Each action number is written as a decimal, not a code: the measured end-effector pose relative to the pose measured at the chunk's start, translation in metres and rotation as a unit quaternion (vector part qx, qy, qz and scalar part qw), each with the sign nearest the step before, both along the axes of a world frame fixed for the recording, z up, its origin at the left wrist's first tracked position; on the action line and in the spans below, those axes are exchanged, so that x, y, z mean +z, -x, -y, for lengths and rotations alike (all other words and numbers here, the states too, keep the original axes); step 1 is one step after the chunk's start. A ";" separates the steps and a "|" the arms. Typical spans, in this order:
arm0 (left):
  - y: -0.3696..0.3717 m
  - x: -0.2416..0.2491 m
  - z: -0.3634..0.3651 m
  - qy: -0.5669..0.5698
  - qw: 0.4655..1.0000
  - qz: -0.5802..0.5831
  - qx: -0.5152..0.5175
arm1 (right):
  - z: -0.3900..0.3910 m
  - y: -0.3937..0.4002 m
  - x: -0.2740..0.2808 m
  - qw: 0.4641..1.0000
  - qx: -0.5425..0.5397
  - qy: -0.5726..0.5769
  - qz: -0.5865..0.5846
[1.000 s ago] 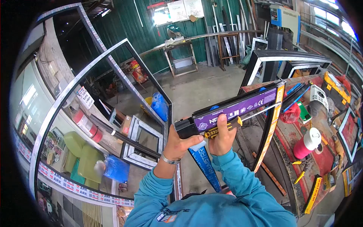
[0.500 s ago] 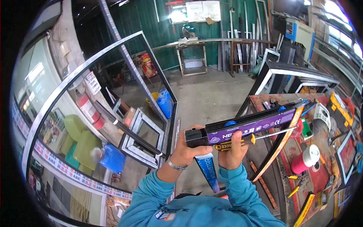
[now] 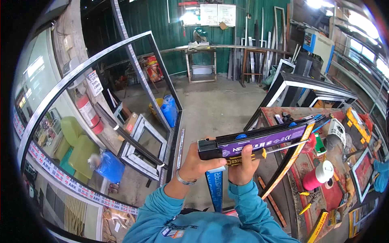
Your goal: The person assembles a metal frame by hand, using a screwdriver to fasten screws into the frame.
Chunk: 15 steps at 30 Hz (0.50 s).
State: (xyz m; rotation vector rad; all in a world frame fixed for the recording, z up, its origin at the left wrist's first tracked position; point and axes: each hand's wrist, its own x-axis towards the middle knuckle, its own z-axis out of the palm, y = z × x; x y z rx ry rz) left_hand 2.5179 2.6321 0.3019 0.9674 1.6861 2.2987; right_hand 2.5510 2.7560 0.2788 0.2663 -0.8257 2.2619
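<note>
A black metal profile [image 3: 208, 150] with a purple printed label and blue round wheels lies across both hands, pointing right. My left hand [image 3: 198, 162] wraps its left end. My right hand [image 3: 243, 168] is closed round the yellow and black handle of a screwdriver [image 3: 283, 146], thumb up against the label. The long shaft runs right beneath the profile, near an orange-edged frame bar [image 3: 289, 160]. Below the hands, a blue-labelled bar [image 3: 214, 188] slopes down.
A large frame [image 3: 93, 56] stands at the left. On the red worktable [image 3: 283, 194] at the right are a pink thread spool [image 3: 318, 175], yellow-handled pliers [image 3: 306, 207] and a yellow level [image 3: 318, 229]. A co-worker's sleeve [image 3: 381, 176] shows at the far right.
The view has shifted slightly, so the room and table sit differently. My left thumb has moved onto the screwdriver handle's end. Both hands keep their hold, and a co-worker's sleeve shows more at the right.
</note>
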 end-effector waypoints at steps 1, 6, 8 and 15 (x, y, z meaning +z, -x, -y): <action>0.002 -0.002 0.002 0.014 1.000 -0.007 -0.002 | -0.002 0.001 -0.001 1.000 -0.001 0.003 0.008; 0.008 -0.021 0.004 -0.036 0.990 0.071 -0.115 | -0.018 -0.001 -0.015 0.998 0.054 -0.015 0.034; 0.013 -0.030 0.005 0.036 0.991 0.031 -0.129 | -0.025 0.002 -0.026 0.994 0.090 -0.022 0.058; 0.030 -0.053 -0.007 0.012 0.943 0.171 -0.284 | -0.052 0.010 -0.066 0.977 0.183 -0.043 0.102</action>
